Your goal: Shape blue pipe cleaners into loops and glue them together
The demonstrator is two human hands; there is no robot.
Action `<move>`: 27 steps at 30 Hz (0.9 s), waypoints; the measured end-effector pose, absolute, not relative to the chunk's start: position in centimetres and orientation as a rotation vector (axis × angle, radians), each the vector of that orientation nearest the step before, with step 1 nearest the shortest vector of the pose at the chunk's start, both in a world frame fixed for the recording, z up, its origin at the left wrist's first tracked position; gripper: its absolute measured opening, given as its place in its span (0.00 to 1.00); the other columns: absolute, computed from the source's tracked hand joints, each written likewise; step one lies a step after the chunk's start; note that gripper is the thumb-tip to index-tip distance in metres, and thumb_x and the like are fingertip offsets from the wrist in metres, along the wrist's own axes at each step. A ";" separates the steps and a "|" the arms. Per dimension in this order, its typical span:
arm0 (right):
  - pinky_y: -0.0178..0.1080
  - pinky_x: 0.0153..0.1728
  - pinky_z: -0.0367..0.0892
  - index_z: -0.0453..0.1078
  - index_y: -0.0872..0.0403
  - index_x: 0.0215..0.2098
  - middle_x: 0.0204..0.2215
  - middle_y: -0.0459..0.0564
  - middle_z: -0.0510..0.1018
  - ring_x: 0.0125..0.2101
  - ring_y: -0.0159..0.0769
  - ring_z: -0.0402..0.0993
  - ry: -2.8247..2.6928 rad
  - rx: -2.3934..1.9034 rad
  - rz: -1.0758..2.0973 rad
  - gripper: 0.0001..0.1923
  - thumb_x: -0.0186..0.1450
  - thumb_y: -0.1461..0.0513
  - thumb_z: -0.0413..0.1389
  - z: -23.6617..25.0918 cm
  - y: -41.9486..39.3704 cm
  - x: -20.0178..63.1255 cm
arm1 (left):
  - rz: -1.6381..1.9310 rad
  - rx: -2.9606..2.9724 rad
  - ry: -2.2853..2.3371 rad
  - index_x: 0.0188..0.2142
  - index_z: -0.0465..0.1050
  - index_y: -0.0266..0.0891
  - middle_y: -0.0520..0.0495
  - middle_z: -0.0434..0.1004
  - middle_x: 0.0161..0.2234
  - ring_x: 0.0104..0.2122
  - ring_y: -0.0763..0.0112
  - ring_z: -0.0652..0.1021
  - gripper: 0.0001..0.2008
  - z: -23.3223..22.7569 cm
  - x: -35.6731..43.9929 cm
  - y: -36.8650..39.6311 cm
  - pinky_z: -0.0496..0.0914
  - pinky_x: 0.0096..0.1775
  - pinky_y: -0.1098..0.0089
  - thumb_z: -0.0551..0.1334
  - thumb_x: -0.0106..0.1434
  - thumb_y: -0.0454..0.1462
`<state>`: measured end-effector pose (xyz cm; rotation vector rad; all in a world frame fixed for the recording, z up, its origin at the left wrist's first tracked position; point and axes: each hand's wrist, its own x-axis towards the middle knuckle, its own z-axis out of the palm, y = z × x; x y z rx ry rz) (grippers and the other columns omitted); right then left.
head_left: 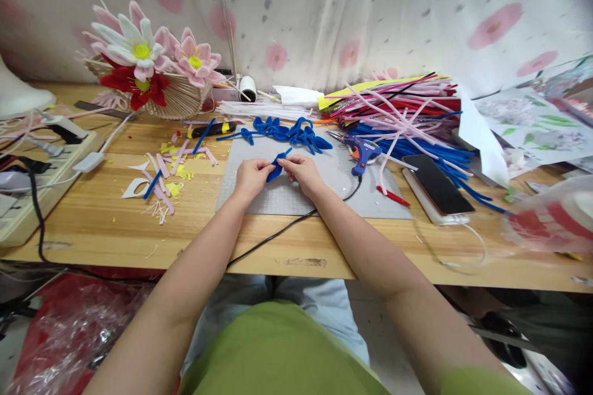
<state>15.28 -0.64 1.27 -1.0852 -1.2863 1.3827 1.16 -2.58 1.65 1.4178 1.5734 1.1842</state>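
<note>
Shaping blue stem (277,168), pinched by left hand (251,176) and right hand (302,171) | done: bent blue pieces (291,131) piled | left: straight stems (407,117) stacked

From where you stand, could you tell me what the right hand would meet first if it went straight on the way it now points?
The right hand points up-left toward the left hand; the bent blue pipe cleaner both hands pinch comes first, then likely the left fingers.

Fuzzy blue pipe cleaner (277,169) pinched between bare left hand (251,177) and right hand (302,171), above a matt grey cutting mat (324,194) on a grained, varnished wooden table (106,219), beside a glossy black phone (437,184).
</note>
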 end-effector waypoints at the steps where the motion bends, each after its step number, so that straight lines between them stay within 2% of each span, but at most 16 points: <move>1: 0.31 0.15 0.48 0.64 0.55 0.17 0.10 0.39 0.59 0.13 0.23 0.52 -1.274 -1.098 1.378 0.18 0.45 0.50 0.62 1.3 -0.6 15.2 | 1.179 1.365 1.552 0.23 0.77 0.37 0.50 0.76 0.22 0.23 0.74 0.72 0.05 1.7 1.2 -2.6 0.62 0.26 0.74 0.65 0.48 0.37; 8: 0.31 0.15 0.49 0.67 0.55 0.21 0.10 0.39 0.60 0.13 0.23 0.52 -1.264 -1.120 1.375 0.17 0.45 0.50 0.61 1.4 -0.9 15.0 | 1.059 1.040 1.252 0.28 0.77 0.34 0.49 0.76 0.23 0.21 0.76 0.72 0.14 2.6 1.6 -3.2 0.65 0.25 0.74 0.70 0.40 0.39; 13: 0.32 0.16 0.50 0.68 0.55 0.21 0.11 0.39 0.62 0.14 0.24 0.53 -1.400 -1.137 1.323 0.16 0.46 0.51 0.61 1.4 -1.2 14.9 | 1.089 1.070 1.329 0.22 0.76 0.34 0.50 0.74 0.18 0.18 0.78 0.69 0.11 2.5 1.5 -3.1 0.63 0.22 0.75 0.71 0.37 0.38; 16: 0.33 0.17 0.50 0.69 0.54 0.20 0.12 0.41 0.62 0.16 0.26 0.56 -1.396 -1.174 1.236 0.15 0.46 0.51 0.60 1.1 -1.0 14.8 | 1.093 1.062 1.284 0.24 0.76 0.33 0.50 0.75 0.20 0.19 0.77 0.71 0.13 2.4 1.6 -3.1 0.65 0.23 0.75 0.71 0.38 0.39; 22: 0.33 0.19 0.52 0.67 0.54 0.20 0.14 0.41 0.63 0.18 0.27 0.57 -1.270 -1.170 1.114 0.14 0.49 0.51 0.57 1.2 -0.6 15.1 | 0.957 0.951 1.151 0.29 0.73 0.31 0.43 0.77 0.26 0.27 0.67 0.78 0.15 3.2 1.9 -3.6 0.73 0.28 0.69 0.69 0.45 0.41; 27: 0.33 0.19 0.52 0.62 0.53 0.19 0.13 0.40 0.60 0.16 0.25 0.54 -1.344 -1.157 1.134 0.17 0.51 0.50 0.56 1.2 -0.6 15.2 | 0.986 0.977 1.198 0.25 0.71 0.32 0.47 0.75 0.21 0.21 0.74 0.75 0.11 2.9 1.9 -3.3 0.71 0.26 0.72 0.69 0.47 0.37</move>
